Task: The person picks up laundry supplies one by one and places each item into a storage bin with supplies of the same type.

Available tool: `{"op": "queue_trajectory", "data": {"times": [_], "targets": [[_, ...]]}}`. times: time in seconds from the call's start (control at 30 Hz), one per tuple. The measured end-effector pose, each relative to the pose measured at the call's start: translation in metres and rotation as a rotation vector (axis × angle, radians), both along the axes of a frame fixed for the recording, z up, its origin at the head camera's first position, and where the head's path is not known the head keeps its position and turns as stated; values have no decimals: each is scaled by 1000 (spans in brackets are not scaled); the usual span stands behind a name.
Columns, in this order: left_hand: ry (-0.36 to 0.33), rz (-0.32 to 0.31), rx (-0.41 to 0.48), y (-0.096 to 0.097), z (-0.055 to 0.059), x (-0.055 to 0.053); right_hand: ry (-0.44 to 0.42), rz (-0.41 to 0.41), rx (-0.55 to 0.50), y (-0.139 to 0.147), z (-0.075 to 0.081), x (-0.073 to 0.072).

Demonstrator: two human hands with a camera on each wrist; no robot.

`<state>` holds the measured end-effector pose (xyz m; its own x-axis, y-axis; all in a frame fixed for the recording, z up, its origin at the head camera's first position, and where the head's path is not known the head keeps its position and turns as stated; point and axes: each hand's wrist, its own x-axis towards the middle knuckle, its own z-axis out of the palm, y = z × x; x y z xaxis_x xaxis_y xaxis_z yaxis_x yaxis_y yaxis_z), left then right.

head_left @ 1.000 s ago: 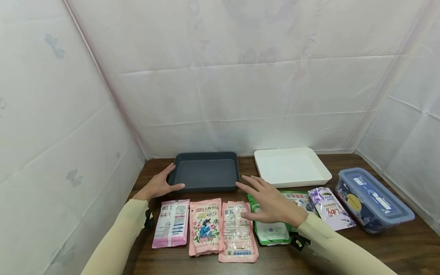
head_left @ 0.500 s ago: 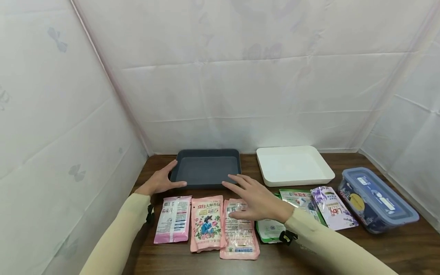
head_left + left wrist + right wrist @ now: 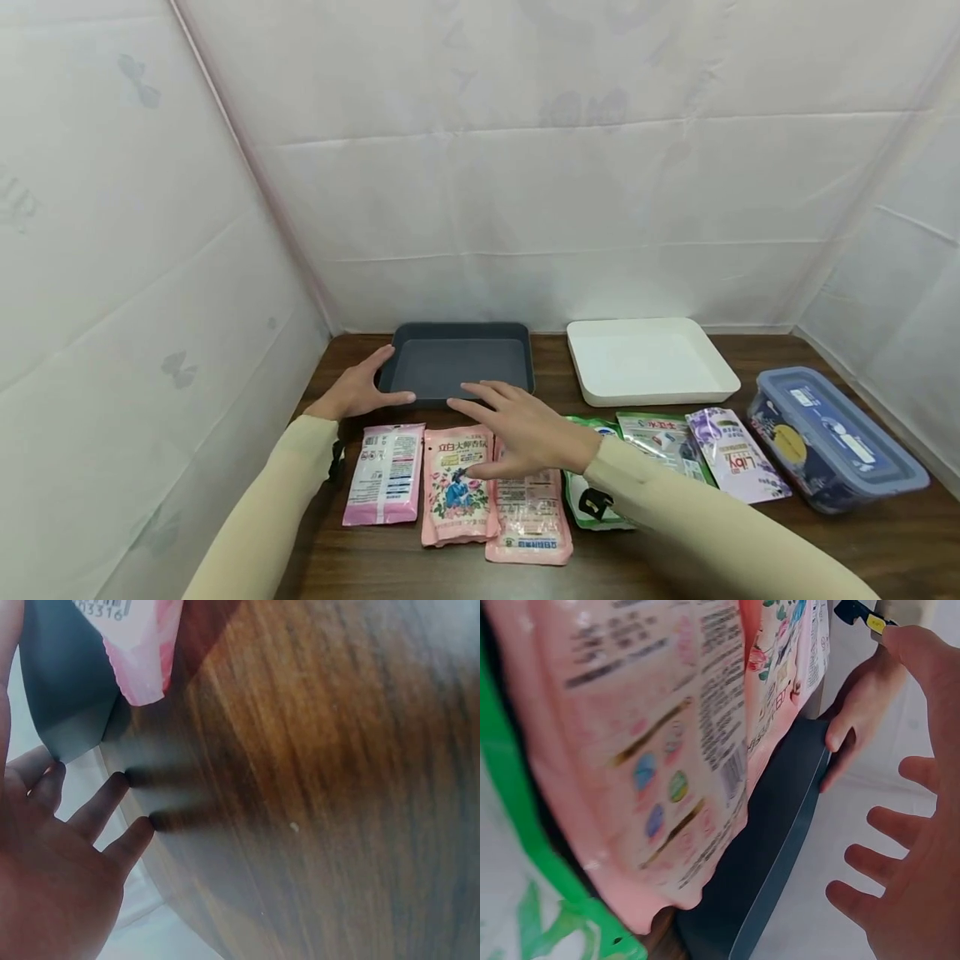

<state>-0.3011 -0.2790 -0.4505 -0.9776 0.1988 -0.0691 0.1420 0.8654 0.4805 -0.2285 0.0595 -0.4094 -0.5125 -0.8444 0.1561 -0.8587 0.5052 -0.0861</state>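
At the left end of a dark grey tray (image 3: pixel 457 367) is my left hand (image 3: pixel 356 393), fingers spread and straight, the thumb along the tray's front left corner. In the left wrist view, the fingertips (image 3: pixel 118 780) show right by the tray's end. My right hand (image 3: pixel 534 432) hovers with spread, slightly bent fingers over the pink pouches, holding nothing. Below it lie a pink pouch with a printed figure (image 3: pixel 457 508) and a pink pouch with its back up (image 3: pixel 528 525). A pink-and-white packet (image 3: pixel 386 475) lies nearest the left hand.
A white tray (image 3: pixel 648 362) stands at the back right. Under and beside the right forearm lie a green-and-white pouch (image 3: pixel 600 515) and another green pouch (image 3: pixel 660 437). Further right are a purple pouch (image 3: pixel 737 457) and a blue-lidded plastic box (image 3: pixel 840 433). White cloth walls (image 3: pixel 525 200) enclose the table.
My right hand has moved left, from over the green pouch to over the pink pouches, near the dark tray's front edge. The left hand stays at the tray's left end. The view shifts slightly.
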Motion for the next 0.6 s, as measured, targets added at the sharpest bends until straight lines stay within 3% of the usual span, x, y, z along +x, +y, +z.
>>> {"op": "queue_trajectory", "data": {"times": [0.2, 0.6], "targets": [[-21, 17, 10, 2, 2, 1, -31, 12, 17, -12, 0, -3], [6, 8, 16, 1, 1, 2, -39, 46, 59, -32, -2, -6]]}}
